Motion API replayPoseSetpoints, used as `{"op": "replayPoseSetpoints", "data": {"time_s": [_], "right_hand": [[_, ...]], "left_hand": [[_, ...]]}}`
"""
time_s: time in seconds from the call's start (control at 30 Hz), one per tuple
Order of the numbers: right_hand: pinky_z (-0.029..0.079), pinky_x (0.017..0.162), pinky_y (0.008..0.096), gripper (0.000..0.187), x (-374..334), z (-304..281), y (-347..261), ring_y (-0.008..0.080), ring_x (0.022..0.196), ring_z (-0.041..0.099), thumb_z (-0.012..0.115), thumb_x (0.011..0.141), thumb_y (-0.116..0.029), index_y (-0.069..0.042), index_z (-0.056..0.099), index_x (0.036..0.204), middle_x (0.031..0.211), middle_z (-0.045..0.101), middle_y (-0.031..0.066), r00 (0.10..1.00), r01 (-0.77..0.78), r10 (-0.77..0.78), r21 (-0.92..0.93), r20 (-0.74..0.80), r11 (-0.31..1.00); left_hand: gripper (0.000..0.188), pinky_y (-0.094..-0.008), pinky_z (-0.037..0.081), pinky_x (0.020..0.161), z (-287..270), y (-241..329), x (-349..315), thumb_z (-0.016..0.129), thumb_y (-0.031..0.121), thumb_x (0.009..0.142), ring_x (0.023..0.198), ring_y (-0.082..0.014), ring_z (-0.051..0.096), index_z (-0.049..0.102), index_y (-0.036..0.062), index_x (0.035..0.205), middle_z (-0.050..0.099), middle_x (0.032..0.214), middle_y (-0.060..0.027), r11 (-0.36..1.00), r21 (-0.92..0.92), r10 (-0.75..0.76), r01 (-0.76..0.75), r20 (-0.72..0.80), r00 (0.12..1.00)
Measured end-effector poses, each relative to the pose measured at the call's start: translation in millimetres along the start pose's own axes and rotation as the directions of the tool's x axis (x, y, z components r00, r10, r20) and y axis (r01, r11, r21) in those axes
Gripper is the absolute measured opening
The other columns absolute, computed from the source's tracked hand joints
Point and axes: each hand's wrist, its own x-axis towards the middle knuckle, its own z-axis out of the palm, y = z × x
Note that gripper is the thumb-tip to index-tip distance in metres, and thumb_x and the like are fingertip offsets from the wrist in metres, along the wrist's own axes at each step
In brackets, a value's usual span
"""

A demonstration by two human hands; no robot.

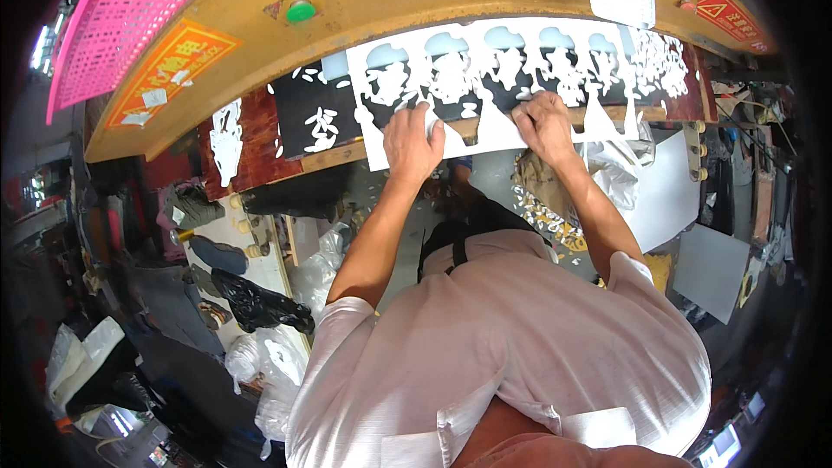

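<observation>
A white sheet with a row of punched-out openings lies over a black board under a yellow machine beam. My left hand is closed over the sheet's near edge at the left, thumb toward the middle. Farther right, my right hand grips the same edge with its fingers curled; the fingertips are partly hidden. Small white cut pieces lie heaped in and around the openings. At the far side of the openings, pale grey-blue rounded areas show.
The yellow beam crosses just beyond the sheet and carries a green button. A pink perforated basket stands at upper left. More white pieces cover the bed's right end. Plastic bags lie low on the left.
</observation>
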Motion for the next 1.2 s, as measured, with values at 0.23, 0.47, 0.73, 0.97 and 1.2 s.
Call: {"op": "replayPoseSetpoints", "data": {"time_s": [0.23, 0.47, 0.73, 0.97, 1.2], "right_hand": [[0.051, 0.109, 0.0495, 0.045, 127, -85, -71, 0.0422, 0.128, 0.064, 0.081, 0.091, -0.029, -0.007, 0.075, 0.130, 0.138, 0.068, 0.0234, 0.996, -0.092, 0.092, -0.015, 0.001, 0.996], [0.049, 0.106, 0.0583, 0.066, 54, 116, -105, 0.0502, 0.128, 0.055, 0.085, 0.078, -0.038, -0.017, 0.071, 0.139, 0.151, 0.056, 0.0205, 0.984, 0.074, -0.026, -0.269, 0.178, 0.960], [0.061, 0.098, 0.0363, 0.069, 84, 94, -82, 0.0293, 0.114, 0.072, 0.086, 0.077, -0.022, -0.010, 0.071, 0.143, 0.154, 0.058, 0.0215, 0.922, -0.338, 0.195, 0.448, 0.335, 0.828], [0.061, 0.091, 0.0342, 0.064, 114, 10, -45, 0.0224, 0.102, 0.075, 0.083, 0.081, -0.026, -0.010, 0.074, 0.142, 0.113, 0.078, 0.0139, 0.899, -0.431, 0.367, 0.622, 0.237, 0.654], [0.057, 0.106, 0.0446, 0.061, 60, 29, -30, 0.0350, 0.130, 0.063, 0.085, 0.078, -0.020, -0.004, 0.075, 0.136, 0.149, 0.063, 0.0176, 0.997, -0.067, 0.058, 0.159, 0.058, 0.985]], "left_hand": [[0.029, -0.0506, 0.047, 0.095, -103, 13, 46, 0.072, 0.011, 0.091, 0.105, -0.0411, 0.060, 0.069, 0.0036, 0.118, 0.064, 0.112, -0.0188, 0.966, -0.254, -0.004, -0.055, -0.225, 0.974], [0.014, -0.0492, 0.050, 0.084, -13, -15, -28, 0.074, 0.010, 0.086, 0.095, -0.0360, 0.061, 0.067, 0.0062, 0.098, 0.064, 0.098, -0.0116, 0.971, -0.150, 0.154, -0.185, -0.199, 0.968], [0.027, -0.0459, 0.049, 0.086, 28, -50, -55, 0.074, 0.013, 0.082, 0.099, -0.0311, 0.059, 0.073, 0.0145, 0.109, 0.060, 0.098, -0.0066, 0.986, -0.031, 0.156, -0.163, -0.163, 0.974], [0.035, -0.0420, 0.048, 0.078, 22, -35, -44, 0.075, 0.010, 0.079, 0.091, -0.0251, 0.056, 0.079, 0.0219, 0.111, 0.052, 0.092, -0.0010, 0.980, 0.067, 0.194, -0.185, -0.179, 0.965], [0.035, -0.0425, 0.048, 0.079, 30, -45, -50, 0.074, 0.012, 0.080, 0.092, -0.0260, 0.056, 0.078, 0.0206, 0.113, 0.053, 0.093, -0.0014, 0.981, 0.069, 0.188, -0.180, -0.139, 0.972]]}}
